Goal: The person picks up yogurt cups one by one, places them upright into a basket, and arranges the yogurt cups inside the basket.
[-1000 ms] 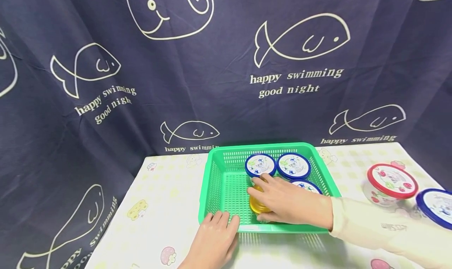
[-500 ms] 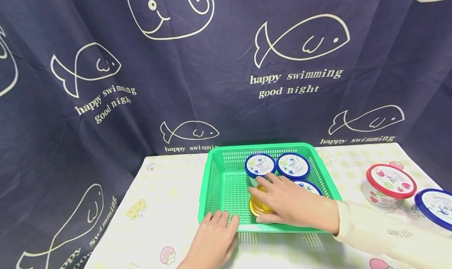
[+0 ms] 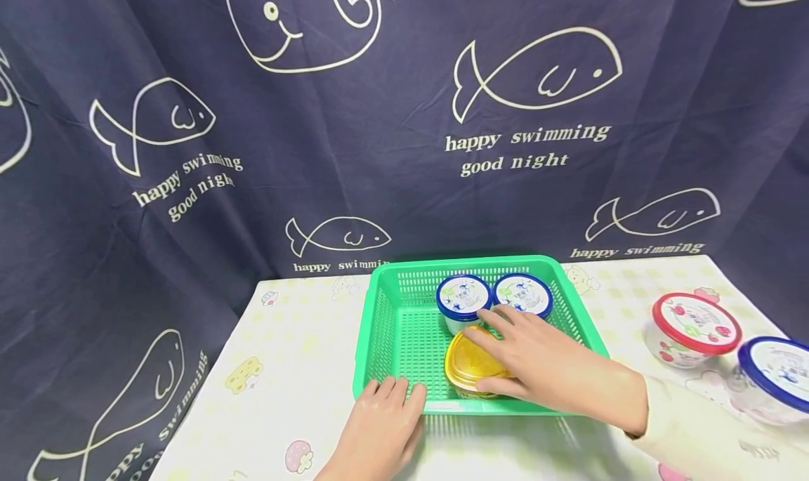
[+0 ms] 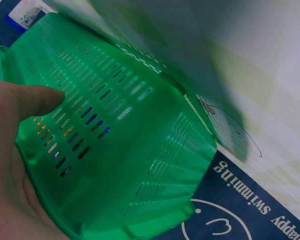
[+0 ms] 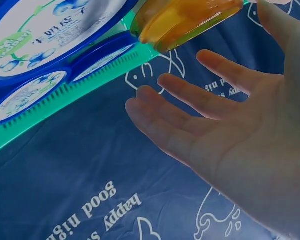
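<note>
The basket (image 3: pixel 468 262) sits on the table (image 3: pixel 284 369) before the curtain (image 3: pixel 404 158). Its right half holds three tubs (image 3: pixel 464 295), with the jar (image 3: pixel 466 363) before the far-left one. Right of the basket stand two outer tubs (image 3: pixel 695 324).

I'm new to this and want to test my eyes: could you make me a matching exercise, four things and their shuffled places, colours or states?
Things
1. Left hand
2. Red-lidded cherry tub
3. Yellow-topped container
4. Plastic basket

Places, colours, states
A. Inside the basket
B. Green, with slotted walls
C. Gripping the basket's near side
D. On the tablecloth, right of the basket

Right pairs
1-C, 2-D, 3-A, 4-B
</note>
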A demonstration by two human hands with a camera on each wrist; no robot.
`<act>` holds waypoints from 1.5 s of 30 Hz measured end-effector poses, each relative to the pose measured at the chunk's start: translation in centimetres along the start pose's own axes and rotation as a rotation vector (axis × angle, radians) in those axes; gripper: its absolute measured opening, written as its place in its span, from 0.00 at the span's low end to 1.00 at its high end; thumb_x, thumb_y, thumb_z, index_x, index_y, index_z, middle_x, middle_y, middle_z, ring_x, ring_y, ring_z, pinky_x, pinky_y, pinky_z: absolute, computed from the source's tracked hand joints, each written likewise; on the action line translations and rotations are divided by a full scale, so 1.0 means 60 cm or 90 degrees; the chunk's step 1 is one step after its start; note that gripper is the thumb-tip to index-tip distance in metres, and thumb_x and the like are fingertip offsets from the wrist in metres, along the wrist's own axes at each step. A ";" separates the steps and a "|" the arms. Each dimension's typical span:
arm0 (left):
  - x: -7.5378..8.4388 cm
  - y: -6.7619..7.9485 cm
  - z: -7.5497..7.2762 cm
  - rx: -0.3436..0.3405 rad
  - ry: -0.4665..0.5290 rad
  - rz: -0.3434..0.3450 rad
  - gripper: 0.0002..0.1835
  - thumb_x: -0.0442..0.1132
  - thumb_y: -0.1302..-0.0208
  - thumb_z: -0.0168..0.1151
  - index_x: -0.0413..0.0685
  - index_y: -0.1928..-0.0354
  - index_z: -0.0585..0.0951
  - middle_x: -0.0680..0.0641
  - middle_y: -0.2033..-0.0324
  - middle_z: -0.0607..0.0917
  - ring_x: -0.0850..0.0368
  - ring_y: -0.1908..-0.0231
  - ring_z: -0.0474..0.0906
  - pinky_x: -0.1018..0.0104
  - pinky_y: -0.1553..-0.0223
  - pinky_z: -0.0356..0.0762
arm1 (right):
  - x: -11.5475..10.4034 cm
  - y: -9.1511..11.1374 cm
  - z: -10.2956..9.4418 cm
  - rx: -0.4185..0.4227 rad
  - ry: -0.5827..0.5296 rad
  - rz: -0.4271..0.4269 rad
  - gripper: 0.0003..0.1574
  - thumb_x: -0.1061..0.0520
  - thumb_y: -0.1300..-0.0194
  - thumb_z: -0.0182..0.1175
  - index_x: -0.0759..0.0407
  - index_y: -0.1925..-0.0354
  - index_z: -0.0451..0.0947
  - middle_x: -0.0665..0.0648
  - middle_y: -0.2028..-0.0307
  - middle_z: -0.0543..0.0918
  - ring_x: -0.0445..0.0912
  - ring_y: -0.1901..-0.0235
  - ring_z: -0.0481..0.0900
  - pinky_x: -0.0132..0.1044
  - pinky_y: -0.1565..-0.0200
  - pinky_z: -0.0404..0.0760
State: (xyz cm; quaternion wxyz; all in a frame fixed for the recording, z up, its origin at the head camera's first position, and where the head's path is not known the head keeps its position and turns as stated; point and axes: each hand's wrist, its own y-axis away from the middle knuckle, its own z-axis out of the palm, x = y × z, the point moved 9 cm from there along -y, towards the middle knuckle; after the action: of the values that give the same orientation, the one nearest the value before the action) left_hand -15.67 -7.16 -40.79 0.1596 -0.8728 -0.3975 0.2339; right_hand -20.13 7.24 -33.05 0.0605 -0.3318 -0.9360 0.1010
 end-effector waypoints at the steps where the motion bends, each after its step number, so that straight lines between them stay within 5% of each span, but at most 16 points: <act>1: 0.000 0.000 0.000 0.001 0.001 0.000 0.17 0.48 0.49 0.67 0.51 0.63 0.72 0.54 0.76 0.71 0.56 0.74 0.70 0.66 0.74 0.59 | 0.001 0.002 0.000 -0.001 0.002 0.000 0.40 0.30 0.32 0.53 0.52 0.33 0.70 0.63 0.40 0.77 0.63 0.40 0.73 0.59 0.44 0.75; 23: 0.002 0.001 -0.003 0.011 0.011 -0.003 0.14 0.46 0.47 0.64 0.51 0.65 0.71 0.54 0.77 0.68 0.56 0.76 0.67 0.67 0.74 0.55 | 0.061 0.065 -0.021 0.073 -0.044 0.130 0.44 0.30 0.38 0.61 0.52 0.34 0.73 0.59 0.39 0.76 0.56 0.39 0.72 0.57 0.41 0.73; 30: 0.001 0.001 -0.003 0.022 0.010 0.002 0.12 0.46 0.46 0.61 0.51 0.66 0.70 0.54 0.78 0.67 0.56 0.76 0.67 0.67 0.74 0.57 | 0.087 0.100 -0.020 0.069 -0.044 0.185 0.43 0.31 0.38 0.62 0.51 0.33 0.72 0.62 0.38 0.74 0.61 0.37 0.69 0.63 0.42 0.71; 45: 0.001 0.000 -0.002 0.014 0.012 -0.006 0.15 0.47 0.49 0.66 0.52 0.66 0.70 0.55 0.77 0.68 0.56 0.75 0.69 0.66 0.75 0.60 | 0.151 0.187 -0.051 0.179 -0.015 0.256 0.44 0.39 0.46 0.72 0.54 0.36 0.72 0.67 0.42 0.76 0.66 0.42 0.70 0.69 0.48 0.67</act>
State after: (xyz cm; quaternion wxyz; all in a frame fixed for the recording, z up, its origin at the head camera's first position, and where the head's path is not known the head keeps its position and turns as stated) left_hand -15.56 -7.16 -40.69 0.1738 -0.8713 -0.3977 0.2291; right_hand -19.76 21.97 -32.24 0.0740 -0.4982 -0.8287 0.2441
